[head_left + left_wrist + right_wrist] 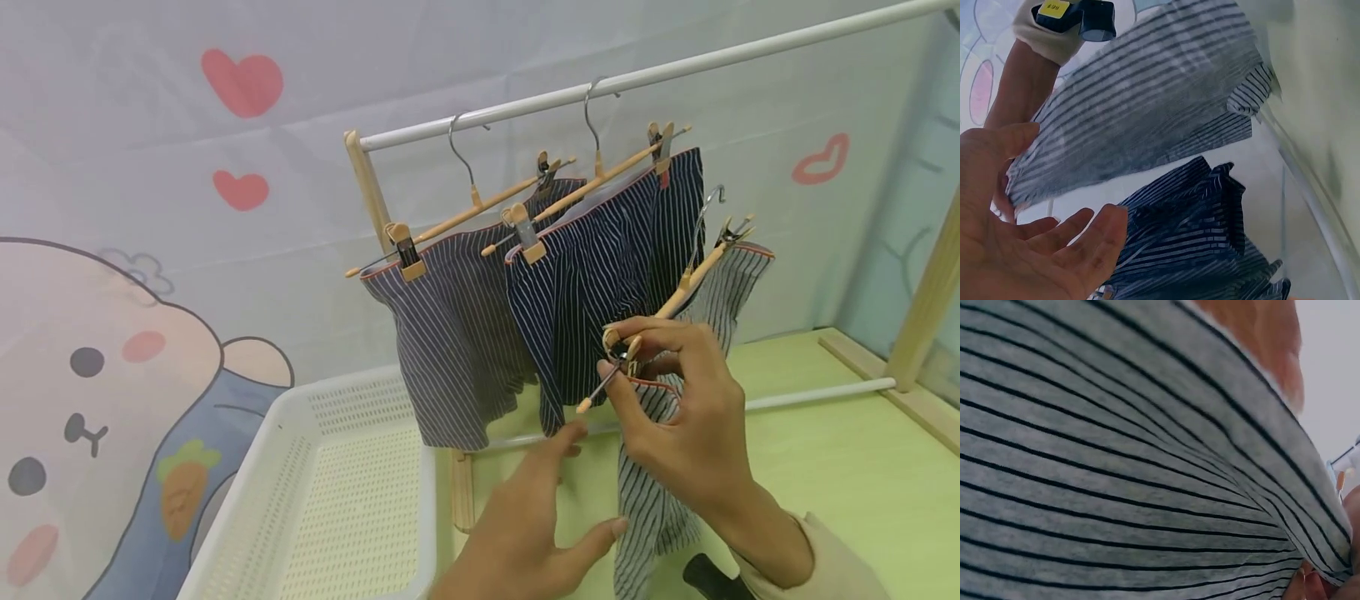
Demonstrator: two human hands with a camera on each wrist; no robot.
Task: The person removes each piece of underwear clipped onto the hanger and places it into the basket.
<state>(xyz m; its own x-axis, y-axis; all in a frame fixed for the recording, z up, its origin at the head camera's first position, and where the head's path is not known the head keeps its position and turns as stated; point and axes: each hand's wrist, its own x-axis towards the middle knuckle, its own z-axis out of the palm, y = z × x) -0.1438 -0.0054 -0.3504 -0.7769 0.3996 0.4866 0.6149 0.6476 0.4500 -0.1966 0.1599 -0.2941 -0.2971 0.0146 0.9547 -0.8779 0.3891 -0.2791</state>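
Head | R hand (688, 410) pinching hanger clip (620, 353) | L hand (525, 517) spread, nr gry garment (649, 492)

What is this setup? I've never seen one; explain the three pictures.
There's no machine, just a person's right hand and left hand, both bare. The wide picture comes from a head-worn camera, the others from one on each wrist. The right hand pinches a clip on a hanger bearing a light striped garment; the left is open, holding nothing. A grey striped garment and a navy one hang from the white rail; a white basket stands on the green surface.
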